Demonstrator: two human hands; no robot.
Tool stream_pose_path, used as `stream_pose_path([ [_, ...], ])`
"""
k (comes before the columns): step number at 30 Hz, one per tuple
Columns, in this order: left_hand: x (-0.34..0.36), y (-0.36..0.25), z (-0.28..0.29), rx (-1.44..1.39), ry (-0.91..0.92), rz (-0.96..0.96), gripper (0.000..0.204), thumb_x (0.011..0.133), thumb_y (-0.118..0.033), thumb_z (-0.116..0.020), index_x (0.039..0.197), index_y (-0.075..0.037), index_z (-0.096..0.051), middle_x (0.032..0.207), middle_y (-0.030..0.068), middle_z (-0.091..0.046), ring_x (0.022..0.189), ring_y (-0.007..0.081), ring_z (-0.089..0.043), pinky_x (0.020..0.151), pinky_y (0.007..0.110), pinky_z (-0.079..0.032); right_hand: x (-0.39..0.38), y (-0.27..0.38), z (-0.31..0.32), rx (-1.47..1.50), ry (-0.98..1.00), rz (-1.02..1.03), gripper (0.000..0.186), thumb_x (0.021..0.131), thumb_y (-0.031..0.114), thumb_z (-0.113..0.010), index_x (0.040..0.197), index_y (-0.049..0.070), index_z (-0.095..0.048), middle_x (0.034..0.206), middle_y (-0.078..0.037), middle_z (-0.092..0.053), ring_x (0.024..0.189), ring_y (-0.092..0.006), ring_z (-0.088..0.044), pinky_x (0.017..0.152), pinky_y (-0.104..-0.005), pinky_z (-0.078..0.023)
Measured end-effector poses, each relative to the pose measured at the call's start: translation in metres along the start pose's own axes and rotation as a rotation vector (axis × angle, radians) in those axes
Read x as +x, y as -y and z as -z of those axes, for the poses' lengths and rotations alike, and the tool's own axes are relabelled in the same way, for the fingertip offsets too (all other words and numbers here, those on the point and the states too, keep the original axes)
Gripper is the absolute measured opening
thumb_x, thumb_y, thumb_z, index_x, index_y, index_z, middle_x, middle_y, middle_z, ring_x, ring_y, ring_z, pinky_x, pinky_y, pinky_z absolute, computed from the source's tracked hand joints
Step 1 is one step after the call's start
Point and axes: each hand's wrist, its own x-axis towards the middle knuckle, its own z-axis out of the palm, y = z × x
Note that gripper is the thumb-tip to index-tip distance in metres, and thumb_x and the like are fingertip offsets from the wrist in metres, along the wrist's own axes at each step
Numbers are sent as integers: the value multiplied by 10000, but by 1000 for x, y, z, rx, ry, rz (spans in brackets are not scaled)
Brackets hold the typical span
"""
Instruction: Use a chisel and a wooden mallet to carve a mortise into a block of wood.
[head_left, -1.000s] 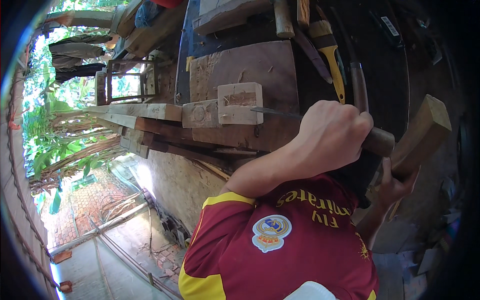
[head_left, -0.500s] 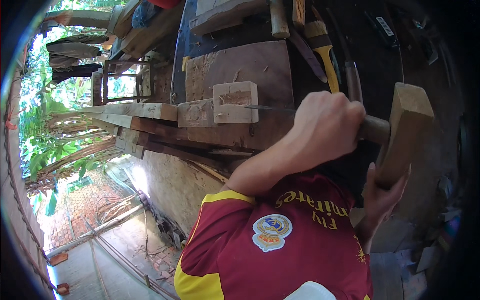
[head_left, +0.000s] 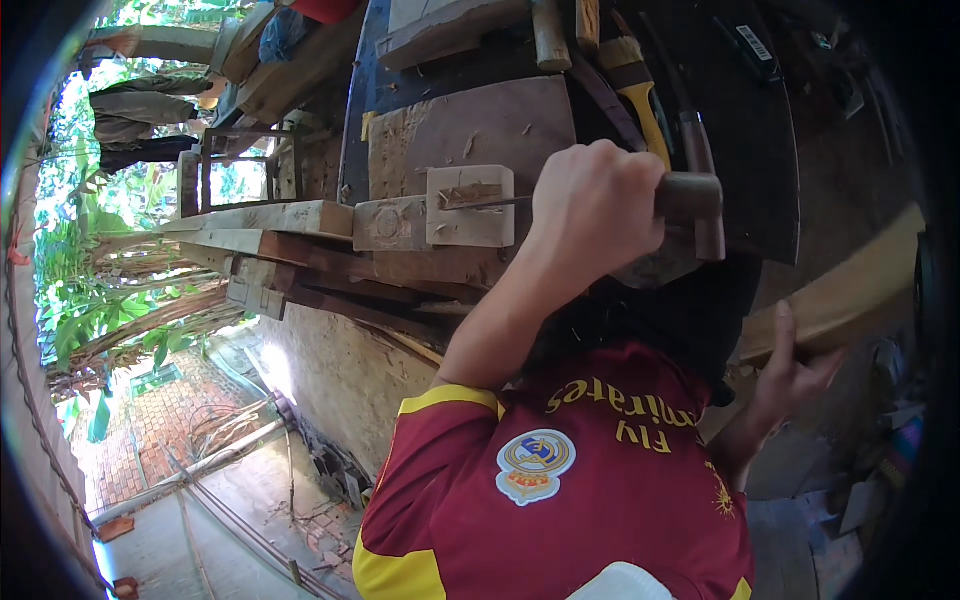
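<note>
My left hand [head_left: 598,205] is closed in a fist around a chisel. The chisel's wooden handle [head_left: 690,197] sticks out to the right of the fist, and its thin blade [head_left: 508,203] reaches left into a rectangular recess. That recess is cut in a small pale wooden block [head_left: 470,233], with loose shavings inside it. At the right, my right hand [head_left: 795,378] grips a long, thick piece of wood [head_left: 850,285], held apart from the chisel handle. Its far end runs into the dark rim of the picture.
A brown board [head_left: 525,120] lies behind the small block. Around it are a yellow-handled brush [head_left: 645,110], a hammer-like tool [head_left: 705,190], a wooden handle [head_left: 550,35] and a dark package [head_left: 755,50]. Long timbers [head_left: 270,217] extend left. Another person [head_left: 145,110] stands beyond.
My left hand has moved left, and the chisel tip is now deeper across the recess. My right hand has swung the piece of wood right, away from the chisel handle.
</note>
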Motion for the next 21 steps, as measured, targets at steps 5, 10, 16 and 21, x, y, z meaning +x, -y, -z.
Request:
stream_pose_path([
  [5,-8,-16,3,-89,55,-106,157,631,-186,-743,678,-69,-648,648,139,-640,657,346,-658,609,437,-525,-5,-1,-7,224,-12,-16,711,784,89,-824,1353,-87,-436,1251,-213,-557,1098,-273,-592,920,-375,-522],
  [10,-10,-31,5,-133,89,-164,148,622,-167,-743,689,-63,-662,627,143,-635,611,351,-652,580,426,-516,-13,-5,-4,178,32,-11,730,776,87,-830,1366,-80,-434,1283,-205,-541,1122,-274,-580,931,-382,-517],
  [16,-15,-34,-2,-163,54,-153,206,616,-146,-738,779,-44,-663,640,131,-630,629,345,-653,572,432,-504,-12,-5,5,128,-7,-71,733,774,107,-837,1365,-75,-445,1272,-195,-547,1132,-269,-568,947,-385,-505],
  [21,-26,-39,-2,-188,13,-169,280,610,-130,-746,860,-46,-652,766,110,-644,733,304,-654,620,412,-508,-8,-6,7,149,-21,-88,697,775,88,-831,1343,-83,-466,1263,-192,-557,1121,-259,-572,941,-378,-504],
])
